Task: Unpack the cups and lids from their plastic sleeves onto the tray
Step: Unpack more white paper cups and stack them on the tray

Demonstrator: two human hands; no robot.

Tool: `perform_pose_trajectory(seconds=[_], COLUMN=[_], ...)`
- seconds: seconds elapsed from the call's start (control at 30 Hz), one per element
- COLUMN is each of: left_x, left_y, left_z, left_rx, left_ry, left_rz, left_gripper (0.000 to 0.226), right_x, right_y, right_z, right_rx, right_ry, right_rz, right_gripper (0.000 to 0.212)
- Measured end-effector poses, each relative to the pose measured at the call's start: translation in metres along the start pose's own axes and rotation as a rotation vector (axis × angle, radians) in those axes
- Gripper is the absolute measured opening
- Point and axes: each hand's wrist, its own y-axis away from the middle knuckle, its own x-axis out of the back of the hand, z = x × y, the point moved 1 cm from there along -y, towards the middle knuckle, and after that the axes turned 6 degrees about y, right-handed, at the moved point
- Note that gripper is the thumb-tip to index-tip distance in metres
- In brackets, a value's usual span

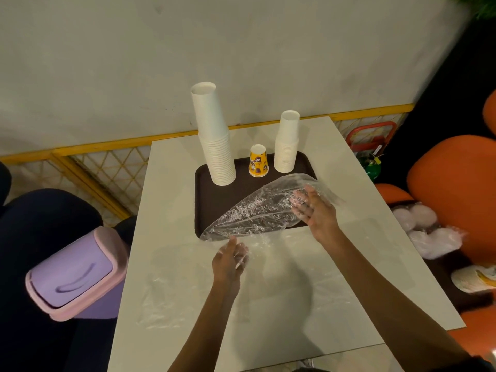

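A dark brown tray [212, 196] lies on the white table [281, 291]. On it stand a tall stack of white cups [216, 146] upside down, a yellow printed cup [258, 161] and a shorter white stack [287, 146]. A clear empty plastic sleeve [257, 210] stretches over the tray's near right part. My right hand [316, 210] touches the sleeve's right end with straight fingers. My left hand [231, 260] is at the sleeve's near left end, fingers loosely spread against the film. Another flat clear plastic sheet [193, 296] lies on the table near me.
A purple bin with a pink swing lid [77, 272] stands left of the table. On the right, orange seats [456, 183] hold bagged white lids [426, 232] and a sleeve of yellow cups [475, 277]. A wall and yellow lattice rail run behind.
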Motion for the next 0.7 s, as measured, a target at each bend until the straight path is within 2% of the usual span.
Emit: perform_pose_trajectory(seconds=[0.1,0.23,0.3,0.4,0.43,0.47,0.5,0.53,0.63,0.7], left_x=[0.006,0.015,0.017,0.015,0.014,0.012,0.011,0.010,0.009,0.007], left_y=[-0.007,-0.015,-0.019,-0.021,-0.021,-0.021,-0.020,-0.019,-0.016,-0.013], left_z=[0.002,0.006,0.008,0.013,0.014,0.016,0.017,0.018,0.017,0.018], left_rx=[-0.120,-0.191,-0.217,-0.243,-0.253,-0.262,-0.268,-0.270,-0.267,-0.271], left_ry=[-0.091,-0.170,-0.199,-0.236,-0.249,-0.262,-0.274,-0.286,-0.314,-0.334], left_rz=[0.043,0.093,0.093,0.070,0.058,0.047,0.038,0.030,0.006,-0.036], left_gripper=[0.023,0.021,0.015,0.009,0.009,0.010,0.010,0.009,0.008,0.008], right_x=[0.008,0.022,0.025,0.024,0.022,0.019,0.013,0.005,-0.026,-0.049], right_y=[-0.001,-0.008,-0.005,0.016,0.024,0.029,0.034,0.038,0.042,0.039], right_z=[-0.002,-0.003,-0.003,-0.005,-0.006,-0.007,-0.007,-0.008,-0.012,-0.013], right_rx=[0.042,0.046,-0.020,-0.293,-0.343,-0.318,-0.219,-0.070,0.403,0.649], right_ry=[0.019,0.086,0.379,1.103,1.327,1.488,1.560,1.530,1.373,1.411], right_rz=[-0.039,-0.028,-0.094,-0.273,-0.342,-0.405,-0.442,-0.451,-0.354,-0.328], right_gripper=[0.019,0.027,0.046,0.076,0.078,0.072,0.060,0.048,0.038,0.036])
